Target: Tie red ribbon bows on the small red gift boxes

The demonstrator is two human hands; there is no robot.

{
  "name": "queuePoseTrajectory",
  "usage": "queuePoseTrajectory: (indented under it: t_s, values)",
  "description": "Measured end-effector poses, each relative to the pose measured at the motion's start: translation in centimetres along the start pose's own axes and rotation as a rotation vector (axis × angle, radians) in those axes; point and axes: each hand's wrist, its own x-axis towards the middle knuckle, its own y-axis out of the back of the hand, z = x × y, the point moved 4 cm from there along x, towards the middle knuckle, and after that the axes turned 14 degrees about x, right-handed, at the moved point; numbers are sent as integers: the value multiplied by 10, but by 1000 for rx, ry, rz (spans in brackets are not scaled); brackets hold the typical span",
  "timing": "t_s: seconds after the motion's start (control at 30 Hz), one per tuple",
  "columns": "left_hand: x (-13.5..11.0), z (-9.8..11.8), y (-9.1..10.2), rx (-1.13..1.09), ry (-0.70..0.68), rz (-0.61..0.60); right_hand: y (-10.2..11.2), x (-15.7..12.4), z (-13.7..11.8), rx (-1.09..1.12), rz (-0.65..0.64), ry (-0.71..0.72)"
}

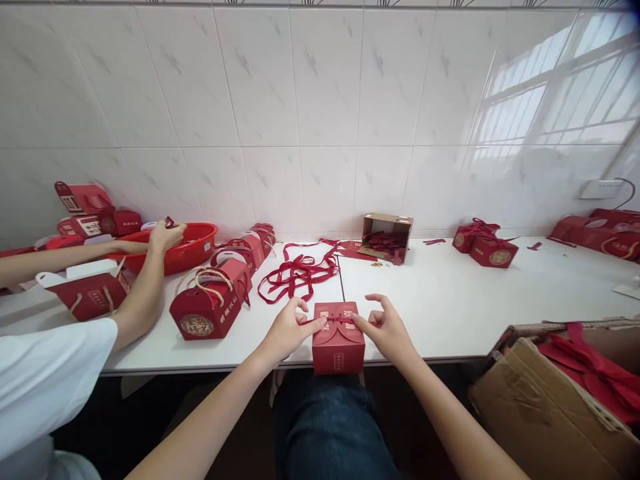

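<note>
A small red gift box [339, 360] with gold print and interlocking top flaps sits at the table's front edge, in front of my knees. A thin dark red ribbon [338, 319] runs across its top, with a small knot or crossing at the middle. My left hand [289, 331] is at the box's left side, its thumb over the flap and its fingers pinched at the ribbon. On the opposite side my right hand [387, 328] has its thumb at the ribbon, index finger bent and raised, other fingers curled. The ribbon's ends are hidden by my fingers.
Loose red ribbon [300, 270] lies behind the box, near an open carton [387, 233] of ribbon pieces. Red handled boxes [213, 307] stand left; a co-worker's arms [150, 287] reach over a red basin [180, 260]. Tied boxes [493, 252] stand right, above a cardboard box [530, 400].
</note>
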Motion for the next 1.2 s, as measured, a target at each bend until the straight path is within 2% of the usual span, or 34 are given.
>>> queuePoseTrajectory:
  t_s: [0.13,0.2,0.33,0.4,0.47,0.53,0.6,0.63,0.7,0.8,0.9,1.0,1.07,1.2]
  values:
    - [3,-4,9,101,-17,-31,12,4,-5,-17,-18,57]
    - [4,-6,12,114,-16,-104,16,3,-12,-61,-81,94]
    - [2,-14,21,92,116,-230,20,-6,-32,-257,-289,165]
    - [2,-15,27,164,155,-297,21,-10,-40,-406,-315,227]
    - [2,-12,29,258,143,-467,20,-12,-45,-551,-232,304]
    - [-1,-5,29,282,81,-660,18,-11,-48,-627,-88,383]
    - [-5,7,29,229,0,-753,14,-12,-52,-588,37,439]
    - [-6,13,29,180,-26,-746,11,-12,-54,-531,73,446]
    - [-9,22,26,59,-30,-657,5,-12,-57,-382,86,417]
    - [-13,29,16,-48,-16,-429,-7,-13,-60,-204,22,341]
    - [-18,33,4,54,-136,-138,-20,-14,-59,-110,-57,290]
    - [-22,33,-5,307,-282,121,-31,-11,-55,-45,-125,230]
    - [-23,30,-9,454,-324,193,-36,-8,-53,-43,-142,190]
    - [-23,27,-13,548,-394,178,-37,-1,-52,-86,-168,105]
